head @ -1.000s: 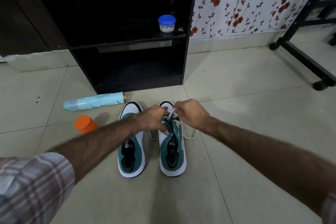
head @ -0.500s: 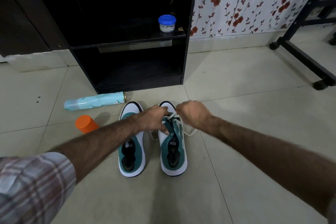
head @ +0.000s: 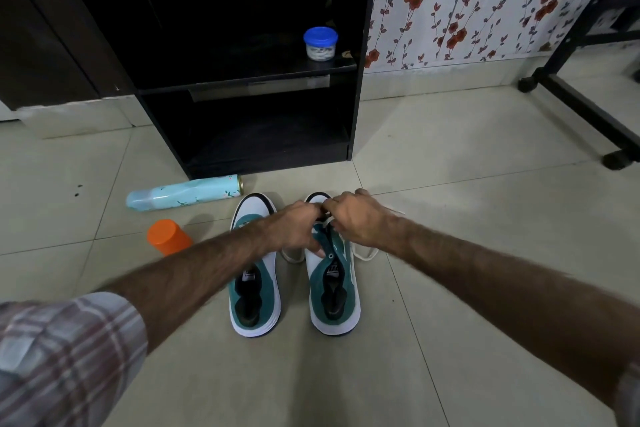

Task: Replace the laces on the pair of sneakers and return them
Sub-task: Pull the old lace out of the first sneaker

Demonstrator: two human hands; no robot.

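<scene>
1. While threading, left hand [head: 297, 225] and right hand [head: 356, 217] both pinching pale cord lace [head: 363, 255] over right green-and-white suede sneaker [head: 334, 284], steadying eyelets.
2. Parked on tiled floor [head: 467, 218] at 6 o'clock from black wooden shelf unit [head: 249, 87], ready for return.

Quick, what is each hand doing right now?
Left hand: fingers curled, pinching the white lace of the right green-and-white sneaker.
Right hand: also pinching that lace.

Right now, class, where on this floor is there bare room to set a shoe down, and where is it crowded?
Free: the tiles right of the right sneaker, out toward the black wheeled frame, and the tiles nearer than both heels. Crowded: left of the left sneaker, where the orange cup and spray can lie.
</scene>
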